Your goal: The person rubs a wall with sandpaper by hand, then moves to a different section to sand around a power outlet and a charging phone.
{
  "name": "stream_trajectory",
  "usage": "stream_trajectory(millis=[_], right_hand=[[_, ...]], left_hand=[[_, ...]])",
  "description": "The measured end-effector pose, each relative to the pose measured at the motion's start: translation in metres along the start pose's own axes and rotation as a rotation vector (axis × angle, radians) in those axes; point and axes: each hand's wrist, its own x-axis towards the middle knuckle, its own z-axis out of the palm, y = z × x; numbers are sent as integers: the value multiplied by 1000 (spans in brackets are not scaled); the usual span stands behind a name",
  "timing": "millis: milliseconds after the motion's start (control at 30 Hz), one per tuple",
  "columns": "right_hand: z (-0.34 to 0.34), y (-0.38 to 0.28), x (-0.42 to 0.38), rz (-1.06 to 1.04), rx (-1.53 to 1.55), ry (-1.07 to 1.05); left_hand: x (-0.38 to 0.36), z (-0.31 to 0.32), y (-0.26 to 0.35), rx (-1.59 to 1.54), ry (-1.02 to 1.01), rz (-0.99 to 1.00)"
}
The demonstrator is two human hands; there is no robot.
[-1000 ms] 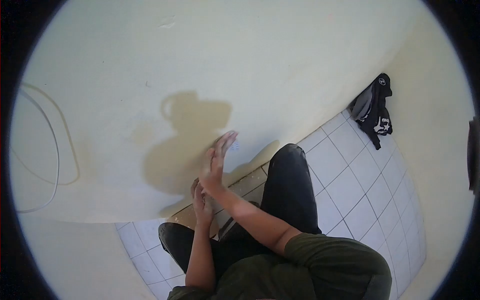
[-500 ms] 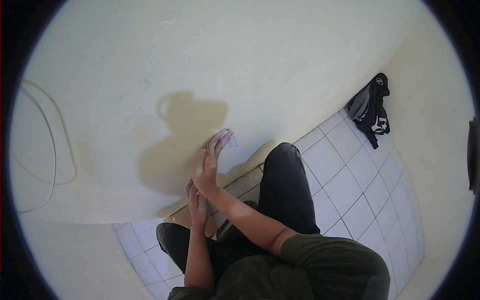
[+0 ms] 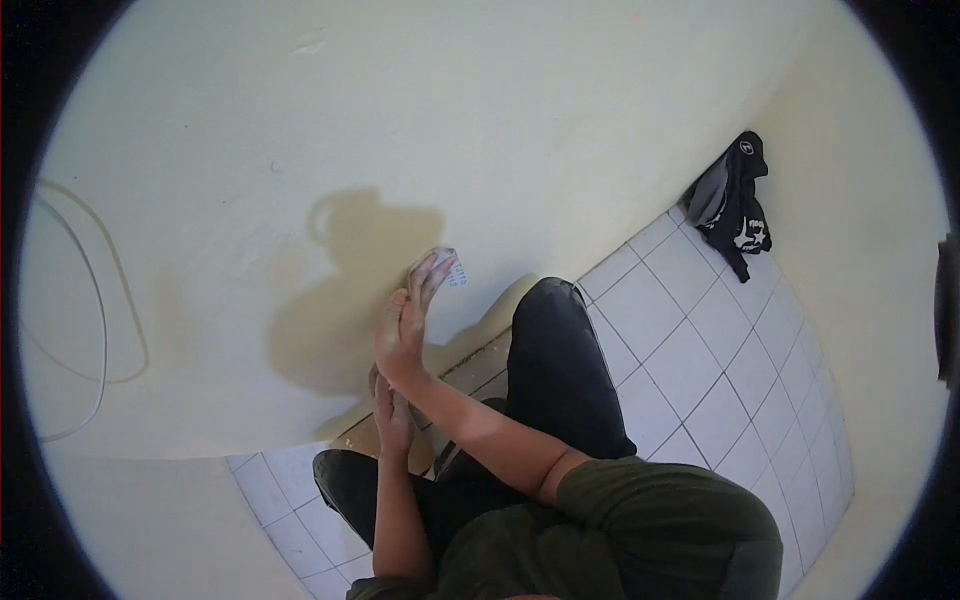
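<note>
My right hand [image 3: 403,335] reaches across to the cream wall [image 3: 550,130], its fingers stretched over a small pale sheet with blue print [image 3: 455,268]. The sheet looks like sandpaper and is held against the wall under the fingertips. Pale dust shows on the fingers. My left hand [image 3: 393,418] is just below, near the heel of the right hand, with its fingers extended toward the wall and partly hidden behind the right hand. Nothing shows in it. A shadow of my head and body falls on the wall left of the hands.
My bent knees [image 3: 555,340] in dark trousers stand close to the wall. White floor tiles [image 3: 690,370] stretch right. Dark clothing with white print [image 3: 735,205] lies in the corner. A white cable [image 3: 103,330] loops down the wall at left.
The view has turned slightly, shifting wall marks left and the clothing up and left. My right hand and the sheet sit slightly higher in view. My left hand stays about where it was.
</note>
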Motion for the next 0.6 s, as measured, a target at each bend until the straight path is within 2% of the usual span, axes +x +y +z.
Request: stream_trajectory(millis=[33, 67, 133, 200, 267, 367, 433, 500, 600], right_hand=[[-1, 3, 6, -23, 16, 31], [-1, 8, 12, -40, 32, 60], [-12, 29, 55, 107, 84, 203], [-50, 53, 103, 136, -49, 211], [-78, 70, 128, 224, 18, 248], [-77, 103, 116, 268, 44, 219], [-32, 70, 66, 2, -178, 244], [-6, 43, 1, -96, 122, 60], [-1, 17, -17, -7, -83, -9]], left_hand=[[-1, -1, -7, 44, 10, 50], [-1, -3, 1, 0, -4, -2], [-5, -8, 27, -86, -38, -117], [-11, -12, 25, -103, -43, -105], [-13, -12, 22, -147, -26, -121], [-8, -17, 17, -217, 22, -175], [-2, -18, 23, -238, 46, -194], [-3, -16, 19, -255, 55, -167], [-3, -12, 15, -249, 15, -146]])
